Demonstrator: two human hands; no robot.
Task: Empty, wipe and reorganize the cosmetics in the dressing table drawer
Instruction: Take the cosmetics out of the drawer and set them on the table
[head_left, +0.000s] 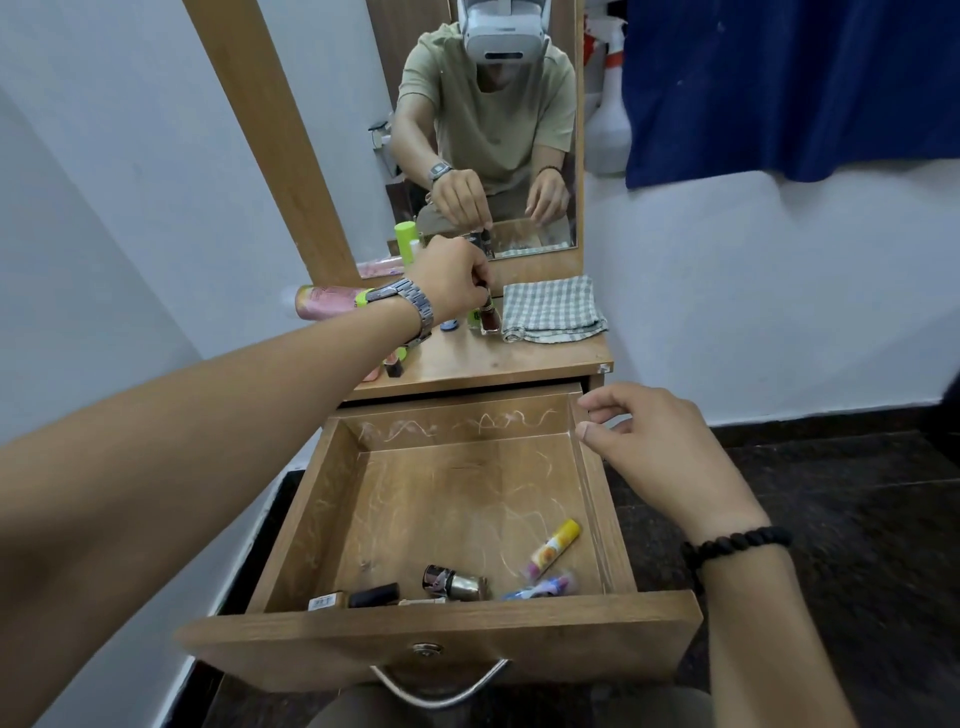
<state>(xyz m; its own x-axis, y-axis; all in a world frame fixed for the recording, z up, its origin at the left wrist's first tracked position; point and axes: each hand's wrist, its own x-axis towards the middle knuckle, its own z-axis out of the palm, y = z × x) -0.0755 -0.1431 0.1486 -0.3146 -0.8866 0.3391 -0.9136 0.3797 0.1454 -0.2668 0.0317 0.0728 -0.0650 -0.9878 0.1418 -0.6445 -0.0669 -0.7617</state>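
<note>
**Drawer partly emptied; left hand at desk top**

Drawer pulled out. Five or so cosmetics lie along its front edge: yellow lip balm, metallic bottle, dark lipstick, others unclear. Folded checked cloth sits at the desk's back right corner. Left hand pinches a dark tube there. Right hand hovers relaxed, holding nothing, over the drawer's right rear corner.

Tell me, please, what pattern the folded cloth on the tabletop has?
The cloth is grey-and-white checked, seen in the head view.

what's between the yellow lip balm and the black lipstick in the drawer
In the head view, a metallic brown bottle lies on its side between the yellow lip balm and the black lipstick.
</note>
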